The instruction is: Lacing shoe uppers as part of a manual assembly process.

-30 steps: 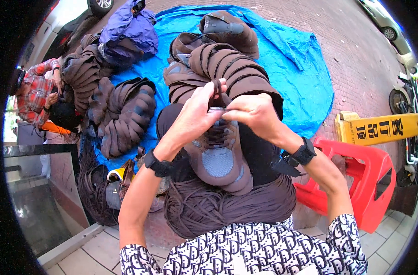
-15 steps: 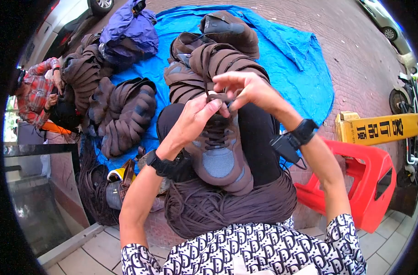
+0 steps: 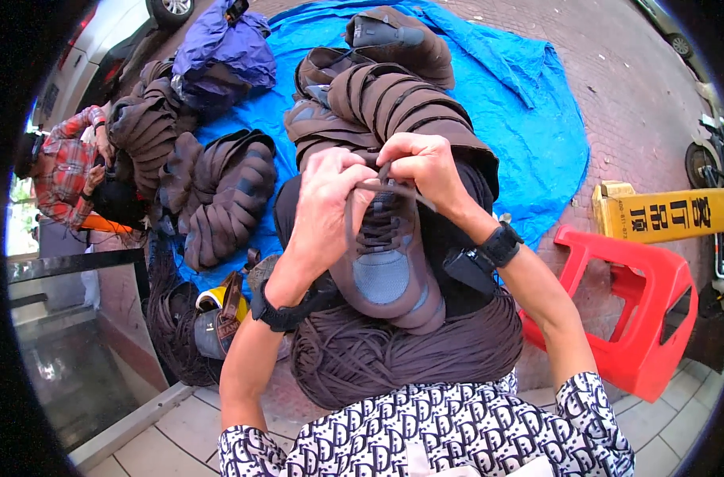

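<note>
A brown shoe upper with a blue-grey mesh toe (image 3: pixel 380 278) rests across my lap, its toe toward me. Dark lace is threaded up its front. Over the top of the lacing, my left hand (image 3: pixel 328 203) is closed on a shoelace (image 3: pixel 406 193), part of which loops out across the front of the fingers. My right hand (image 3: pixel 425 167) pinches lace close beside it, thumb against forefinger. The exact lace ends between the fingers are hidden. A thick bundle of brown laces (image 3: pixel 410 358) lies over my lap, just below the shoe's toe.
Stacked brown shoe uppers (image 3: pixel 402 103) lie ahead on a blue tarp (image 3: pixel 529 127), more (image 3: pixel 227 199) to the left. A red plastic stool (image 3: pixel 628 318) and a yellow sign (image 3: pixel 668 215) stand right. At far left sits another person (image 3: pixel 64 171) in a plaid shirt, behind a glass-fronted case (image 3: pixel 84 342).
My left hand has risen and turned, its back now showing. My right hand has closed from spread fingers into a pinch. A loop of lace now hangs across the front.
</note>
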Tool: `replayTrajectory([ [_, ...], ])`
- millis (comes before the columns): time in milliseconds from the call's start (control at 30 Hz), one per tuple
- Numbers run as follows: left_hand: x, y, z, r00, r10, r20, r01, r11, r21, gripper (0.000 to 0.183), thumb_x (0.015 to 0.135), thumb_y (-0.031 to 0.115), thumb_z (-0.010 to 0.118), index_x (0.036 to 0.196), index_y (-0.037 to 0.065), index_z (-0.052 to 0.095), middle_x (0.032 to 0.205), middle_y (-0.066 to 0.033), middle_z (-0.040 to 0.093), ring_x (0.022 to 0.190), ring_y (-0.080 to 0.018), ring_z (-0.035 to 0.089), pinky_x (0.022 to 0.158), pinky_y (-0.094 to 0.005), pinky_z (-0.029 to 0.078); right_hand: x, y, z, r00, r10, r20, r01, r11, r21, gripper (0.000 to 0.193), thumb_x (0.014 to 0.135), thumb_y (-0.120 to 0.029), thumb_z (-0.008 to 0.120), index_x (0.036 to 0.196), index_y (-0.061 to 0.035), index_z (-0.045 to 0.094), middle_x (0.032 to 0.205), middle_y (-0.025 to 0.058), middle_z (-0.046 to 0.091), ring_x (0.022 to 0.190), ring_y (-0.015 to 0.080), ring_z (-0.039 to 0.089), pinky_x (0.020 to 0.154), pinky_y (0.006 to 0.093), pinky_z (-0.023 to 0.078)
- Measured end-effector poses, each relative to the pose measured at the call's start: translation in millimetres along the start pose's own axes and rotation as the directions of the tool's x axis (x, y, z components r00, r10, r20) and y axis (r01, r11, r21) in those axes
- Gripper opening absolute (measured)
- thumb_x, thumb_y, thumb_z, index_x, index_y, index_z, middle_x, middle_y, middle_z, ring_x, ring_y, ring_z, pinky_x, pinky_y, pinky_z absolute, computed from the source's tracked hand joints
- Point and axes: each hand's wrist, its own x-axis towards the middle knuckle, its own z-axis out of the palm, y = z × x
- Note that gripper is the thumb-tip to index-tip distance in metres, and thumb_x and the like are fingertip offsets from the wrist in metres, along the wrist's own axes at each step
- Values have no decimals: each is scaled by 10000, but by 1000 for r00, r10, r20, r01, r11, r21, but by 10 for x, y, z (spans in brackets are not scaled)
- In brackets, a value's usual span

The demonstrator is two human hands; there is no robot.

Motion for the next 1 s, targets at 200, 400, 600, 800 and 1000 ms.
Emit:
replayTrajectory([
  [200, 33, -11, 0, 976, -196, 93, 192, 980, 55, 85, 743, 39, 597, 825, 18, 588, 732, -79, 540, 724, -240, 519, 663, -301, 412, -30, -71, 61, 914, 405, -31, -355, 834, 421, 113, 663, -3, 555, 743, -3, 635, 616, 14, 577, 487, 43, 470, 427, 171, 345],
  [400, 116, -117, -156, 637, -577, 511, 761, 365, -536, 41, 805, 86, 590, 814, 46, 589, 675, -22, 563, 563, -95, 550, 497, -226, 457, -35, -154, 210, 902, 413, -126, -307, 818, 486, 108, 667, 6, 582, 759, 5, 638, 661, 27, 601, 535, 59, 519, 480, 178, 411],
  [600, 77, -189, -215, 599, -501, 625, 744, 59, -665, 60, 825, 66, 548, 851, 17, 524, 742, -61, 568, 620, -166, 620, 540, -256, 529, -16, -149, 177, 981, 179, -79, -157, 962, 221, 143, 641, 14, 584, 769, 16, 647, 686, 49, 625, 613, 89, 567, 558, 215, 454],
  [800, 106, -234, -203, 616, -547, 567, 720, 99, -687, 81, 830, 45, 516, 889, -10, 506, 779, -112, 585, 673, -220, 635, 581, -282, 550, 31, -175, 104, 995, -82, 61, 83, 996, -28, 143, 620, -30, 605, 754, -18, 655, 702, 85, 631, 634, 157, 604, 582, 257, 476],
  [1000, 125, -224, -162, 621, -538, 570, 682, 12, -731, 144, 851, 89, 471, 889, -31, 540, 839, -138, 608, 720, -242, 630, 633, -333, 553, 48, -268, 128, 945, -280, 168, 326, 828, -457, 213, 613, -28, 602, 824, -27, 628, 679, 57, 598, 622, 186, 583, 564, 260, 463],
])
